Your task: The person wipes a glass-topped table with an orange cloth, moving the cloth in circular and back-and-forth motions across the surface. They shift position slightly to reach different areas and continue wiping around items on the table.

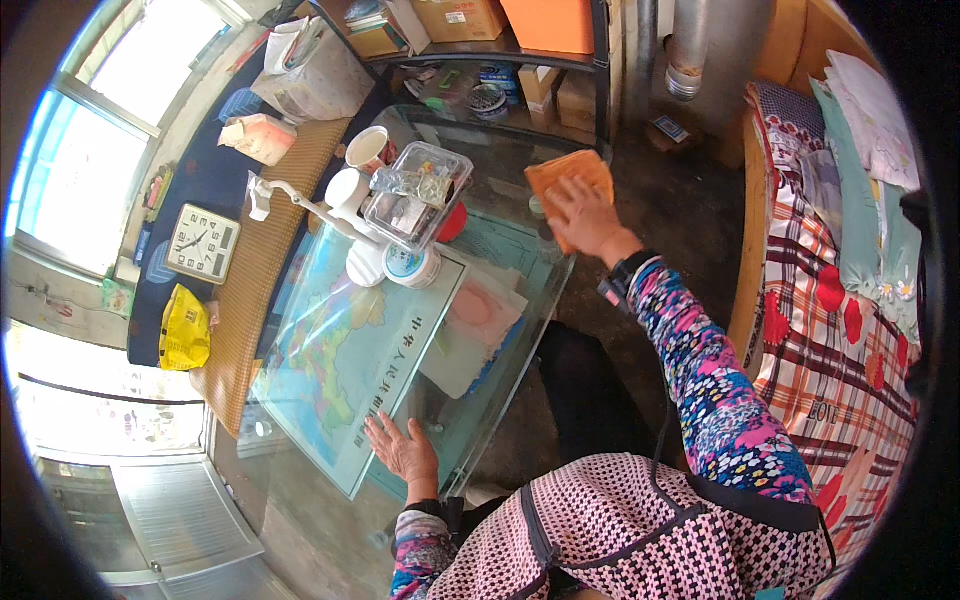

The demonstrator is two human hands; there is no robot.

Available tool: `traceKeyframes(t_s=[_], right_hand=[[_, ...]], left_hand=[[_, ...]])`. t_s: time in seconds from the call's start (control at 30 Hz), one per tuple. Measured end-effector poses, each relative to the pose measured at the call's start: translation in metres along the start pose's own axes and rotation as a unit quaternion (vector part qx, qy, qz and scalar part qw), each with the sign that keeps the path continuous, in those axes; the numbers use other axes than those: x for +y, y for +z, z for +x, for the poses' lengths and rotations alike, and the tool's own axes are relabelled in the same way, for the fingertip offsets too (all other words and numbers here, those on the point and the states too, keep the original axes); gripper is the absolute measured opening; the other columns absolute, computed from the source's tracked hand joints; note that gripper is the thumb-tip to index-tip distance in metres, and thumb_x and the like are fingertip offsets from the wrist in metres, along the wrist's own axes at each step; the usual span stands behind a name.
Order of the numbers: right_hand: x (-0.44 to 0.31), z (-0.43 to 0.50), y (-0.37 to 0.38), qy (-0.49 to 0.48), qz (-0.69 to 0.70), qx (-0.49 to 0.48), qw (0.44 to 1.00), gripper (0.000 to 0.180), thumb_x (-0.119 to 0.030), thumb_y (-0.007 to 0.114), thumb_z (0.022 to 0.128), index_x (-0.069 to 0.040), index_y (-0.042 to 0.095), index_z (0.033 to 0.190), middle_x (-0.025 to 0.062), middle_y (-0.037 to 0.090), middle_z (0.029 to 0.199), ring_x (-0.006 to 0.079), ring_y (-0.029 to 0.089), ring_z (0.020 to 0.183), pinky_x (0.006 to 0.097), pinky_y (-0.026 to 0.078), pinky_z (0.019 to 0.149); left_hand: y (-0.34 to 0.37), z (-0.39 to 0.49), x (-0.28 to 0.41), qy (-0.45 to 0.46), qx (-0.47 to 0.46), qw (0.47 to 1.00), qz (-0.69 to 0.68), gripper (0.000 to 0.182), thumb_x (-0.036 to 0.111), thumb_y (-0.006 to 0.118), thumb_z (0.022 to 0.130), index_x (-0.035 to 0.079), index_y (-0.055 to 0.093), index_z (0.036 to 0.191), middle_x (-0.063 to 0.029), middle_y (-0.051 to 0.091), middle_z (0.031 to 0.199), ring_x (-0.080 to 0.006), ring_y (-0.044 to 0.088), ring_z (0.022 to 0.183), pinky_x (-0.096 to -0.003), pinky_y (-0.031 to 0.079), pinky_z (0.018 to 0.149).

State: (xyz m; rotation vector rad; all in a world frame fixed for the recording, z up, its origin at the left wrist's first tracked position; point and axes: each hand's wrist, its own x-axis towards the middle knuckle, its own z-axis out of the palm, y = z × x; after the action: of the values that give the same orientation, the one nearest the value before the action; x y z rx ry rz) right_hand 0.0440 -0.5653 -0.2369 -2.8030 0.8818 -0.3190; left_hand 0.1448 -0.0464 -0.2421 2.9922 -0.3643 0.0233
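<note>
Under my right hand (pixel 585 217) is a folded orange cloth (pixel 574 166), pressed flat near the far right corner of a glass-topped table (pixel 495 360). My left hand (pixel 403 450) rests with spread fingers on the near left part of the glass, over the edge of a map (pixel 337 337). Between and beyond the hands stand a clear plastic box (pixel 420 195) with packets in it, a white tub with a blue-green lid (pixel 411 265), a white desk lamp (pixel 330 217) and a paper cup (pixel 370 150). Something red shows beside the box.
Along the left runs a bench with a woven mat (pixel 277 247), holding a square clock (pixel 202 244), a yellow bag (pixel 185 328) and a pink-and-white bag (pixel 257 139). A dark shelf (pixel 510 56) with boxes stands behind the table. On the right is a bed with a plaid cover (pixel 802 300).
</note>
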Motion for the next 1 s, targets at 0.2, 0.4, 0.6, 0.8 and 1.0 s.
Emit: traceKeyframes(t_s=[0.2,0.4,0.6,0.8,1.0], right_hand=[[0.038,0.048,-0.012,0.078,0.001,-0.059,0.995,0.059,-0.044,0.054,0.102,-0.018,0.047,0.155,0.0137,0.032,0.166,0.0385,0.027,0.153,0.0527,0.027,0.123],[0.01,0.068,-0.008,-0.101,-0.001,-0.109,0.989,0.056,-0.043,0.051,0.104,-0.02,0.048,0.155,0.0141,0.035,0.165,0.0385,0.03,0.153,0.0548,0.028,0.123],[-0.05,0.131,0.01,-0.239,0.031,-0.124,0.963,0.052,-0.038,0.051,0.104,-0.017,0.051,0.151,0.0151,0.038,0.163,0.0386,0.035,0.15,0.0567,0.033,0.12],[-0.076,0.201,0.031,-0.263,0.105,-0.148,0.948,0.059,-0.041,0.058,0.099,-0.017,0.048,0.152,0.0171,0.044,0.158,0.0392,0.035,0.15,0.0557,0.033,0.12],[-0.072,0.251,0.053,-0.307,0.242,-0.101,0.915,0.065,-0.043,0.056,0.099,-0.011,0.044,0.154,0.0167,0.044,0.158,0.0364,0.035,0.151,0.0517,0.03,0.122]], left_hand=[[-0.003,0.0,0.004,-0.005,-0.005,1.0,0.009,0.073,0.038,0.059,0.099,0.007,0.034,0.16,-0.0172,0.02,0.171,-0.0348,0.016,0.158,-0.0489,0.015,0.127],[-0.007,-0.001,0.006,0.001,-0.018,1.0,0.009,0.073,0.034,0.06,0.099,0.005,0.033,0.16,-0.0188,0.02,0.17,-0.0372,0.016,0.158,-0.0502,0.015,0.127],[-0.005,0.001,0.003,0.011,-0.013,1.0,0.018,0.073,0.032,0.06,0.098,0.003,0.034,0.159,-0.0208,0.022,0.169,-0.0394,0.017,0.157,-0.0512,0.015,0.127],[-0.006,0.001,0.004,0.007,-0.034,0.999,0.012,0.08,0.024,0.066,0.092,0.002,0.029,0.16,-0.0215,0.017,0.17,-0.0411,0.015,0.157,-0.054,0.013,0.127],[-0.01,0.001,0.005,0.014,-0.042,0.999,0.015,0.082,0.022,0.066,0.09,0.001,0.029,0.16,-0.0242,0.018,0.169,-0.0434,0.015,0.156,-0.0558,0.012,0.126]])
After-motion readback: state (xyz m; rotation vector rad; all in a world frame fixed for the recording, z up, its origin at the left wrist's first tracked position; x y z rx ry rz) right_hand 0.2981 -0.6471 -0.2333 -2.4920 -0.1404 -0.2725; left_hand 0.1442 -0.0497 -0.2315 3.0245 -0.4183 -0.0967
